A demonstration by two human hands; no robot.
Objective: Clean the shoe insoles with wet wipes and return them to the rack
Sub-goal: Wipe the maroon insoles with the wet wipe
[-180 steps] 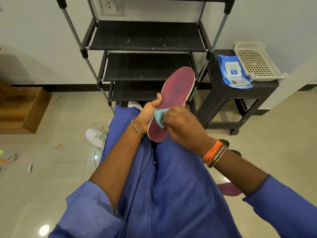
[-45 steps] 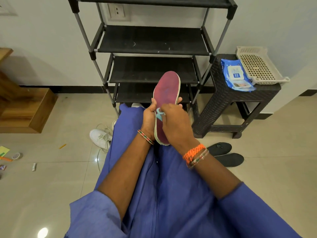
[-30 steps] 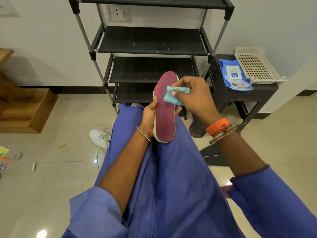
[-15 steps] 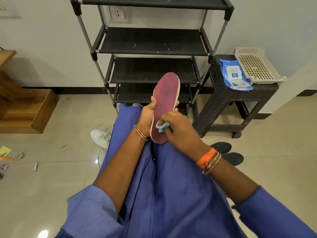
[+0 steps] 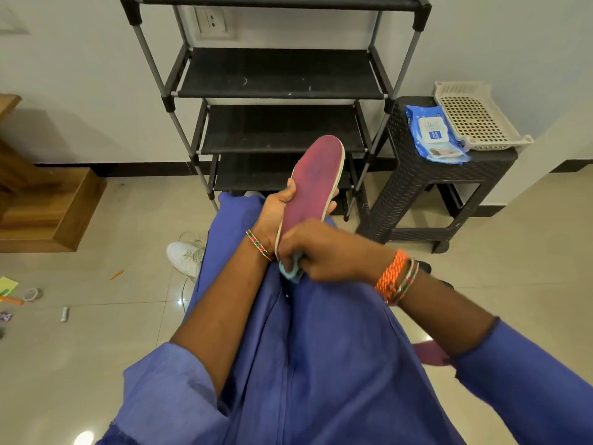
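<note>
A maroon insole (image 5: pixel 313 184) with a pale rim stands tilted above my lap, toe end pointing up toward the rack. My left hand (image 5: pixel 277 210) grips it round the middle from the left. My right hand (image 5: pixel 324 250) pinches a crumpled light-blue wet wipe (image 5: pixel 290 271) at the insole's heel end, which the hand hides. A black shoe rack (image 5: pixel 279 91) with bare shelves stands straight ahead. Part of a second maroon insole (image 5: pixel 428 353) shows on the floor under my right forearm.
A dark woven stool (image 5: pixel 426 184) at the right carries a blue wet-wipe pack (image 5: pixel 433 133) and a beige plastic basket (image 5: pixel 475 117). A white sneaker (image 5: pixel 186 255) lies on the floor left of my lap. Wooden steps (image 5: pixel 41 207) and small litter sit at far left.
My right hand has slid the wipe down the insole from the toe end to the heel end. The insole tilted slightly to the right in my left hand.
</note>
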